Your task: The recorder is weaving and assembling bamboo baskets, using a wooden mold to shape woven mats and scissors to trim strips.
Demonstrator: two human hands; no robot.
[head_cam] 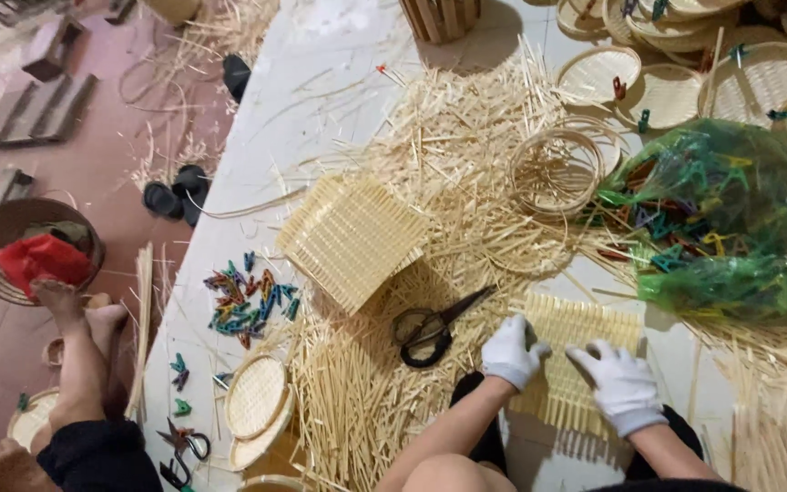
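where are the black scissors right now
In the head view the black scissors lie on the strewn bamboo sticks near the middle of the table, just left of the gloved left hand and below the stack of woven mats.

My left hand [513, 352] and right hand [622, 383] rest on woven mat [576, 342] at near table edge; scissors [432, 330] just left of left hand, on loose bamboo sticks [466, 155]; stack of woven squares [350, 239] behind scissors; pile of clips [248, 302] left of stack; small round trays [255, 401] near left edge; bag of clips [730, 219] right, behind mat; bamboo hoops [559, 169] left of bag; round woven trays [676, 82] at far right; another person's foot [58, 301] on floor, far left, beside basket [11, 239].
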